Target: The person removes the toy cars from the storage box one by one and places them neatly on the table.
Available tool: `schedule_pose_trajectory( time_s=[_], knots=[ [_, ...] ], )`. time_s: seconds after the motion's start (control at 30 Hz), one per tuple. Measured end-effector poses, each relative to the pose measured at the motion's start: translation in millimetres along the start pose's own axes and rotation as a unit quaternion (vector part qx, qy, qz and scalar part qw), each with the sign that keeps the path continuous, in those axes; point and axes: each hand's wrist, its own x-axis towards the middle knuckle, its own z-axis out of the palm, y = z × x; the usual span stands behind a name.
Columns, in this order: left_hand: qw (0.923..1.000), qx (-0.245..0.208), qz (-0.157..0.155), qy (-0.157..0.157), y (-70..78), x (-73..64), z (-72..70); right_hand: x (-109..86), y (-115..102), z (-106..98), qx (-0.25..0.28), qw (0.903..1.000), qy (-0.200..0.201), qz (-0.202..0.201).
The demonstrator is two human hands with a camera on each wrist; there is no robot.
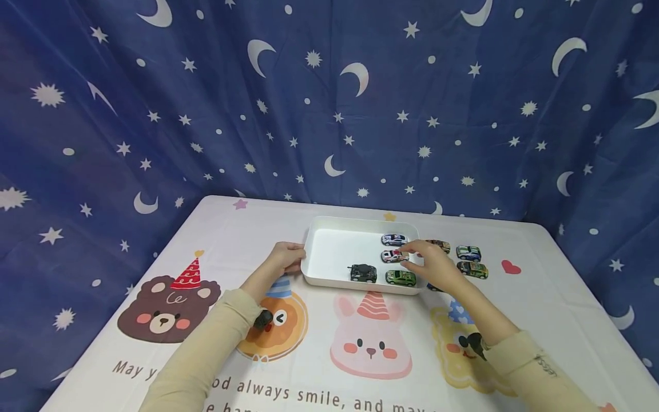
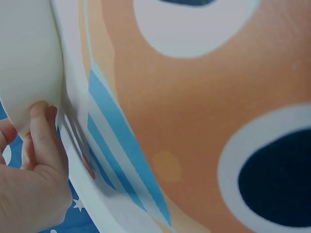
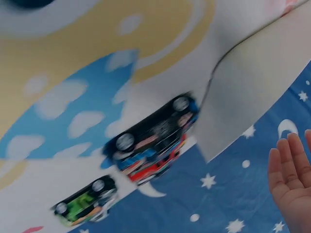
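Observation:
At the left end of a white tray (image 1: 329, 282), my left hand (image 1: 288, 257) pinches the wall between thumb and fingers; the left wrist view shows this grip (image 2: 46, 145) closely. My right hand (image 1: 432, 263) reaches over the tray's right end. Its thumb and forefinger pinch a white-and-red toy car (image 1: 392, 256) inside the tray. Beside that car lie a white-and-blue toy car (image 1: 394, 240), a green toy car (image 1: 400, 278) and a black toy vehicle with a barrel (image 1: 363, 273). In the right wrist view, the other fingers (image 3: 289, 167) look extended.
Right of the tray stand several more toy cars, among them a white-green one (image 1: 468, 253), a dark patterned one (image 1: 472, 269) and a blue-and-red one (image 3: 153, 141) near the tray's wall. The printed tablecloth (image 1: 288, 377) meets a blue starry curtain (image 1: 288, 143) behind.

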Motion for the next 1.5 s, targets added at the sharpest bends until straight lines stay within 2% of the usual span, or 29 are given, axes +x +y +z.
schedule_pose_trajectory(
  time_s=[0.33, 0.5, 0.8, 1.07, 1.23, 1.5],
  knots=[
    [1.0000, 0.001, 0.008, 0.004, 0.2, -0.8, -1.6, 19.9, -23.9, 22.3, 0.002, 0.9992, -0.032, -0.025],
    [1.0000, 0.004, 0.007, 0.005, 1.0, 0.0, -2.3, 29.4, -30.8, 31.3, -0.003, 0.9986, -0.052, -0.013],
    [0.9998, 0.018, -0.006, 0.010, 4.9, -0.5, -5.1, 40.5, -33.2, 47.8, 0.006, 0.9959, -0.090, -0.006],
    [0.9998, 0.013, -0.004, 0.012, 2.4, -1.9, -2.2, 45.2, -31.3, 60.7, 0.000, 0.9925, -0.121, 0.021],
    [0.9999, 0.006, 0.001, 0.010, 2.1, -1.0, -1.2, 47.3, -31.7, 64.7, -0.005, 0.9912, -0.127, 0.037],
    [1.0000, 0.003, 0.000, 0.004, 1.8, -1.4, 0.1, 46.4, -32.8, 68.8, -0.016, 0.9904, -0.132, 0.037]
  ],
)
